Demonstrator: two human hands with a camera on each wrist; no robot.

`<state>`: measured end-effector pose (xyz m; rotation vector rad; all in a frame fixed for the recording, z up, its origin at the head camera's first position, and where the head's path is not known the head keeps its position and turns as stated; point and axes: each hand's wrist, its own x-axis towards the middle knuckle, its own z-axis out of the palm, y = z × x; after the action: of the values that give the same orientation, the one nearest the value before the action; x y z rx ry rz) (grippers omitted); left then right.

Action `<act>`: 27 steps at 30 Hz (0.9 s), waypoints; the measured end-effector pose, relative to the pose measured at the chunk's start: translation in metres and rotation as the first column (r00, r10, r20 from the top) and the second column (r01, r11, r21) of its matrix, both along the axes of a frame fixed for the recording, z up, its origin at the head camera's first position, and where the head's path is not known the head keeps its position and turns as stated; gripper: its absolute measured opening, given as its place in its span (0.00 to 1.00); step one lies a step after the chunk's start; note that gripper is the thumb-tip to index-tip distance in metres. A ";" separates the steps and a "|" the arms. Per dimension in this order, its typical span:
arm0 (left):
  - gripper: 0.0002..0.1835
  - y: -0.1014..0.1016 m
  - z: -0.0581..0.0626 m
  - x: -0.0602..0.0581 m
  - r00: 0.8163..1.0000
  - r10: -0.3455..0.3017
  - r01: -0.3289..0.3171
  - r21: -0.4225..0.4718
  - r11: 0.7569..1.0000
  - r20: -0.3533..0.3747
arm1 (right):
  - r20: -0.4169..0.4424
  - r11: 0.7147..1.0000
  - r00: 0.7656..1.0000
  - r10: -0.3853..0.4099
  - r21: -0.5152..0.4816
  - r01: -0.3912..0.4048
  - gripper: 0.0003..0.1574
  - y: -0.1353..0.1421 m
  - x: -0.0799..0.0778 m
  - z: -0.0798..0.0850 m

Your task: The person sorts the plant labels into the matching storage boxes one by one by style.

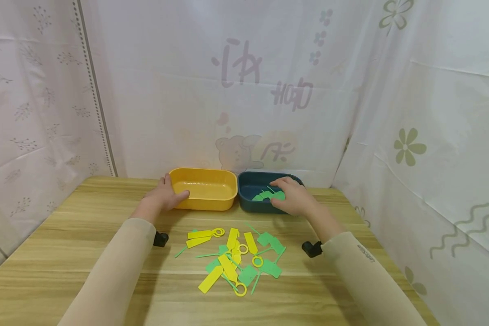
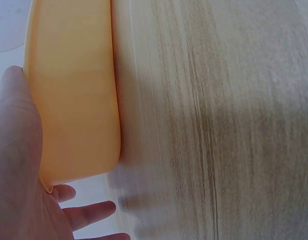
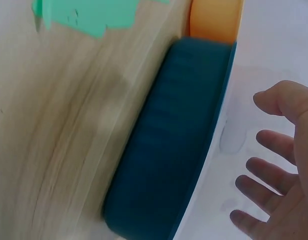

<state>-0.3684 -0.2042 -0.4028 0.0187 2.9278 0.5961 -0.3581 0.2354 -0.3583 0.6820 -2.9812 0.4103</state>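
My left hand [image 1: 161, 195] holds the left end of a yellow plastic bin [image 1: 205, 204], its thumb over the rim and the other fingers along the outside. Against that bin's right side stands a dark blue bin [image 1: 257, 207] with several green plastic tags [image 1: 265, 195] inside. Over the blue bin's right part hovers my right hand [image 1: 295, 198], thumb and fingers spread apart with nothing between them, as the right wrist view also shows. Yellow tags with ring ends [image 1: 231, 267] and green tags with thin tails [image 1: 248, 274] lie loosely mixed in front of the bins.
Both bins stand at the back of a wood-grain table [image 1: 179, 299], close to a printed white curtain [image 1: 195, 90]. More curtain hangs along the left and right sides. A small black mount [image 1: 312, 248] sits at the right wrist, another [image 1: 160, 239] at the left.
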 end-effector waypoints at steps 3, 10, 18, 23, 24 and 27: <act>0.64 -0.001 0.000 -0.001 1.000 -0.002 0.002 -0.004 1.000 -0.004 | -0.012 0.999 0.999 0.044 -0.015 -0.044 0.38 -0.009 0.008 -0.001; 0.64 0.000 0.000 0.000 1.000 -0.002 0.002 -0.006 1.000 -0.001 | -0.047 0.986 0.985 0.168 0.010 -0.168 0.34 -0.032 0.031 -0.005; 0.64 0.000 0.000 0.000 1.000 -0.005 0.005 -0.012 1.000 0.003 | 0.074 0.965 0.963 0.259 0.027 -0.261 0.34 -0.052 0.064 -0.011; 0.64 -0.001 0.002 0.000 1.000 -0.011 0.011 -0.014 1.000 -0.004 | 0.159 0.953 0.944 0.290 0.039 -0.299 0.34 -0.058 0.079 -0.016; 0.64 0.000 0.002 0.000 1.000 -0.013 0.013 -0.015 1.000 -0.005 | 0.169 0.950 0.939 0.299 0.043 -0.310 0.34 -0.058 0.082 -0.016; 0.64 0.000 0.002 0.001 1.000 -0.013 0.013 -0.017 1.000 -0.003 | 0.187 0.936 0.926 0.328 0.068 -0.345 0.33 -0.057 0.088 -0.019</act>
<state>-0.3677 -0.2044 -0.4012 0.0370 2.9331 0.5704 -0.2699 0.1784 -0.3768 1.2417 -3.0613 0.3542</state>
